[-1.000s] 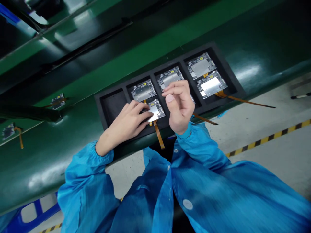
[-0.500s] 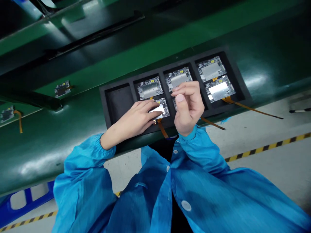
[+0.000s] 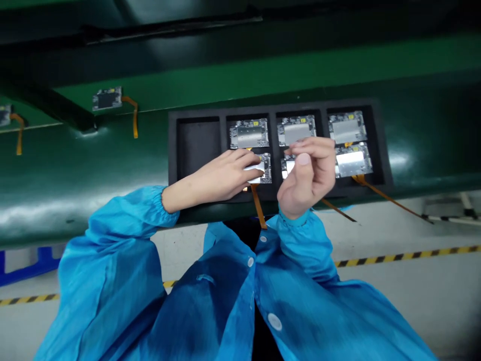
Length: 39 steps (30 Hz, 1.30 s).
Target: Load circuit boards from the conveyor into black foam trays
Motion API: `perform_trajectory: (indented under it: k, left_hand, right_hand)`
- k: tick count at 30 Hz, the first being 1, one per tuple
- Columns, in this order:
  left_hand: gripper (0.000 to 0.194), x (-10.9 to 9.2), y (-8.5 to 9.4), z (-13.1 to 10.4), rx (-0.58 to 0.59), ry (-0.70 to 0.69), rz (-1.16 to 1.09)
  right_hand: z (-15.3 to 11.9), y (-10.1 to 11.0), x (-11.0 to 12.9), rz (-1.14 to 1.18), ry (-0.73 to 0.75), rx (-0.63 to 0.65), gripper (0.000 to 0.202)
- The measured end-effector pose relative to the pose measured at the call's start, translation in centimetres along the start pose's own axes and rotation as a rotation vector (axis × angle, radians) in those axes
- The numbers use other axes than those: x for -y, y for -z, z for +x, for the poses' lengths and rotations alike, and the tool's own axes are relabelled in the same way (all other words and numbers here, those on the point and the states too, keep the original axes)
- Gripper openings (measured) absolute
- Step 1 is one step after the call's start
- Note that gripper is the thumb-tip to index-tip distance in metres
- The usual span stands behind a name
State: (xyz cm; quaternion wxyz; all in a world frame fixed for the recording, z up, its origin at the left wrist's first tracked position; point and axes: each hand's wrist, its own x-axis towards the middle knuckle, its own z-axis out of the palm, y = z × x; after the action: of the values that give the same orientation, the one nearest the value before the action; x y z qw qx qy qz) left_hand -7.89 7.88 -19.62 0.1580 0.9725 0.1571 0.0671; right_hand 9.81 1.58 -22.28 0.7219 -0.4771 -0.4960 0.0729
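Observation:
A black tray (image 3: 172,145) lies before me, its right-hand compartments holding circuit boards with silver shields and orange ribbon cables. My left hand (image 3: 221,173) rests over the lower circuit board (image 3: 267,169) of the second compartment, fingers apart and fingertips on its shield. Above it in the same compartment lies another circuit board (image 3: 248,134). My right hand (image 3: 311,173) is over the third compartment, with fingers curled together and thumb close to them. Whatever it may pinch is too small to tell. It partly covers the lower board (image 3: 287,164) there; the upper board (image 3: 296,131) shows more.
Two more boards (image 3: 347,131) (image 3: 353,163) lie in the rightmost compartment, one ribbon cable (image 3: 394,201) running past the tray edge. At the back left, a circuit board (image 3: 107,99) lies on the green surface (image 3: 180,87) near a dark post (image 3: 71,110). Striped floor tape (image 3: 406,256) runs below.
The view has turned, so the tray appears level and farther right. Both hands keep nearly the same pose over the boards. More of the back-left board's orange ribbon shows.

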Motion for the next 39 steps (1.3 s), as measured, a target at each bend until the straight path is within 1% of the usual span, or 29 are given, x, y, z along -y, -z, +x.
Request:
perform_trajectory:
  k: [3,5,7,8,9,10,11,13,14,16,17,18,19,20,21,23,25,26,28,30,31,32,33,34,36,37,38,39]
  left_hand:
    - [0.031,-0.5,-0.5,0.0,-0.027,-0.001,0.012]
    - [0.031,-0.7,-0.3,0.0,-0.049,0.011,0.011]
    - [0.031,-0.1,0.9,-0.1,-0.098,0.049,-0.002]
    - [0.031,0.7,1.9,-0.3,-0.147,0.082,-0.013]
    - [0.031,2.0,3.1,-0.7,-0.217,0.126,-0.024]
    - [0.031,3.8,4.3,-1.3,-0.302,0.183,-0.035]
    - [0.03,6.2,5.4,-2.1,-0.391,0.258,-0.041]
    - [0.028,12.0,6.8,-4.6,-0.544,0.463,-0.039]
    - [0.028,15.2,7.0,-6.2,-0.583,0.604,-0.026]
    - [0.042,21.2,6.2,-9.5,-0.677,0.927,-0.004]
    - [0.049,23.7,5.3,-11.1,-0.69,1.075,0.007]
    - [0.055,25.8,4.3,-12.6,-0.665,1.215,0.023]
    - [0.061,27.4,3.3,-13.8,-0.651,1.315,0.037]
    - [0.066,28.5,2.5,-14.7,-0.652,1.38,0.039]
    - [0.072,29.3,1.8,-15.4,-0.674,1.408,0.03]
    - [0.081,30.2,1.3,-16.1,-0.769,1.372,-0.019]
    - [0.084,30.6,1.6,-16.0,-0.848,1.326,-0.078]
    - [0.085,30.7,2.0,-15.8,-0.866,1.338,-0.097]
    - [0.083,30.8,2.8,-15.3,-0.866,1.44,-0.11]
    - [0.077,30.9,3.5,-15.0,-0.813,1.572,-0.118]
    - [0.073,31.0,3.6,-15.0,-0.785,1.609,-0.127]
    - [0.073,31.3,3.5,-15.0,-0.783,1.617,-0.139]
    - [0.077,31.6,3.4,-15.1,-0.814,1.586,-0.153]
    - [0.084,32.0,3.2,-15.3,-0.872,1.512,-0.167]
    - [0.096,33.0,2.6,-15.7,-1.001,1.314,-0.183]
    - [0.099,33.5,2.4,-15.8,-1.032,1.266,-0.192]
    - [0.099,33.9,2.4,-15.9,-1.031,1.28,-0.208]
    - [0.097,34.2,2.4,-15.9,-1.01,1.333,-0.23]
  right_hand:
    - [0.1,-0.2,-0.1,0.056,0.029,-0.036,0.014]
    - [0.3,-0.3,-0.2,0.054,0.034,-0.056,0.013]
    - [0.4,-0.5,-0.4,0.042,0.044,-0.068,0.012]
    - [0.5,-0.5,-0.4,0.041,0.052,-0.075,0.011]
    - [0.5,-0.6,-0.5,0.045,0.058,-0.081,0.011]
    - [0.6,-0.6,-0.5,0.052,0.061,-0.086,0.011]
    - [0.6,-0.6,-0.5,0.059,0.061,-0.089,0.01]
    - [0.7,-0.5,-0.6,0.066,0.054,-0.089,0.01]
    - [0.7,-0.5,-0.6,0.067,0.051,-0.09,0.01]
    - [0.8,-0.5,-0.6,0.059,0.046,-0.09,0.011]
    - [0.8,-0.5,-0.6,0.053,0.045,-0.085,0.011]
    - [0.8,-0.5,-0.6,0.047,0.044,-0.079,0.011]
    - [0.8,-0.4,-0.6,0.041,0.04,-0.07,0.011]
    - [0.7,-0.4,-0.5,0.041,0.035,-0.06,0.012]
    - [0.7,-0.4,-0.5,0.046,0.032,-0.055,0.013]
    - [0.6,-0.4,-0.5,0.054,0.025,-0.046,0.015]
    - [0.5,-0.3,-0.5,0.041,0.021,-0.028,0.017]
    - [0.5,-0.3,-0.5,0.028,0.02,-0.022,0.018]
    - [0.5,-0.3,-0.4,0.004,0.014,-0.006,0.016]
    - [0.4,-0.2,-0.4,-0.004,0.01,0.007,0.013]
    - [0.5,-0.2,-0.3,0.0,0.01,0.013,0.013]
    - [0.5,-0.3,-0.3,0.01,0.01,0.02,0.012]
    - [0.5,-0.3,-0.2,0.023,0.011,0.024,0.011]
    - [0.5,-0.3,-0.2,0.038,0.013,0.026,0.011]
    - [0.5,-0.4,-0.1,0.062,0.015,0.033,0.011]
    - [0.5,-0.4,-0.1,0.066,0.014,0.034,0.011]
    - [0.5,-0.5,-0.1,0.064,0.009,0.037,0.011]
    - [0.5,-0.5,-0.1,0.055,0.001,0.039,0.011]
